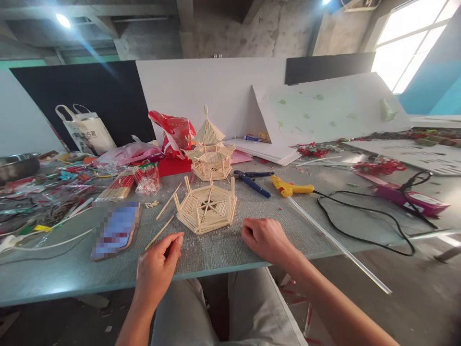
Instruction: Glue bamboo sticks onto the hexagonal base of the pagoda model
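A six-sided base of thin wooden sticks [207, 207], with short posts at its corners, lies on the table in front of me. Behind it stands a pagoda model [209, 154] of the same sticks, with a pointed roof. My left hand [160, 262] is at the table edge, thumb against its curled fingers and nothing visible in them. Beside it lies a loose stick [158, 234], and another stick [168, 202] is farther back. My right hand [264, 238] rests as a fist on the table, right of the base and apart from it.
Blue-handled pliers [252, 182] and a yellow glue gun [291, 186] with a long clear glue stick [338, 244] lie at right, its black cord [363, 194] looping. A phone [115, 230], bundled sticks [117, 186] and a plastic bag of clutter [147, 180] are left.
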